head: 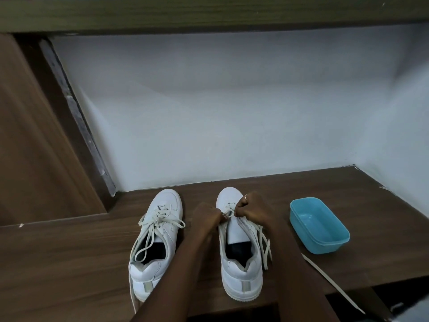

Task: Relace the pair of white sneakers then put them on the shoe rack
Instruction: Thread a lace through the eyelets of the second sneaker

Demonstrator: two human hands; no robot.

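White lace [227, 213] runs taut between the 2 hands, which meet over the far, toe end of the right-hand sneaker [241, 275]. The left hand [206, 213] and the right hand [251, 209] are both curled tight, each pinching the lace at the lowest eyelets, knuckles nearly touching. A ring [245, 196] shows on 1 finger of the right hand.

I'd say this is the relacing of the 2nd shoe, and only its start: the tongue lies bare nearer the heel, and the rest of the lace hangs off the shoe's right side, with a loose tail [332, 282] trailing over the near edge of the table [69, 263]. The next move likely calls for feeding an end through the next eyelet up and drawing both sides even.

The left-hand sneaker [148, 270] stands just beside it, toes pointing the same way, laced through but with its ends slack. A blue plastic tub [329, 248] sits to the right. I can't pick out any shoe rack from here.
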